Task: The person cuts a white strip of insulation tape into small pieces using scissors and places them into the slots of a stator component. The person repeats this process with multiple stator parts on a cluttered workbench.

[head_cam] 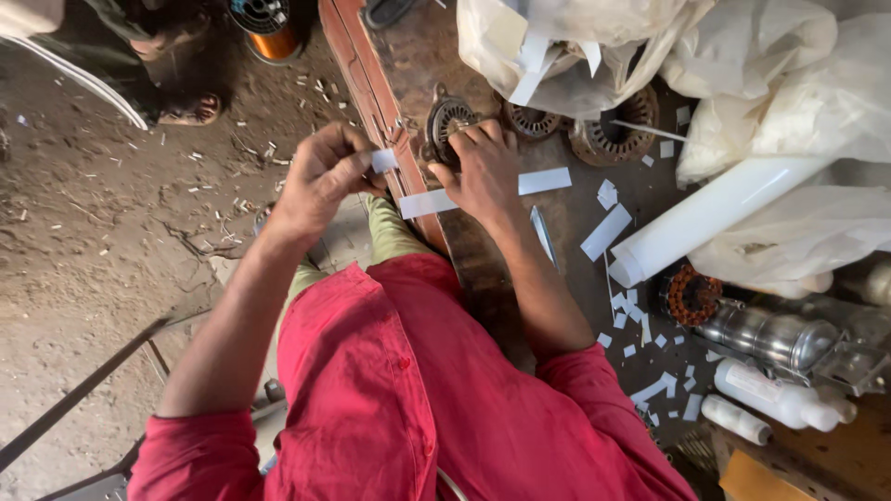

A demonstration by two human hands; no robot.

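We saw the left hand [320, 176] curled shut, pinching a small white paper slip [383, 160] between thumb and fingertips, just off the wooden edge of the bench [367, 83]. The right hand [484, 172] lay palm down right beside it, fingers bent over a long white paper strip [546, 181] that ran out from under the hand on both sides, one end toward the left hand, the other out across the dark bench top. So the paper sat between and beneath the two hands, and the hands were nearly touching.

Just beyond the right fingertips we picked out a round metal stator core [447, 119], partly covered by those fingers. Two more ring-shaped cores [613, 139] lay further along, tucked under a heap of crumpled white plastic sheeting [761, 65]. A rolled white sheet [715, 218] lay slantwise to the right, with cut paper scraps [640, 325] scattered over the bench near the right forearm. A copper-wound motor part [691, 295], a shiny metal cylinder [770, 336] and white bottles [775, 399] crowded the lower right corner. Off on the dirt floor we spotted a spool of copper wire [269, 32] and another person's sandalled foot [190, 109]. The red shirt [399, 390] filled the foreground and hid the bench edge below the wrists.
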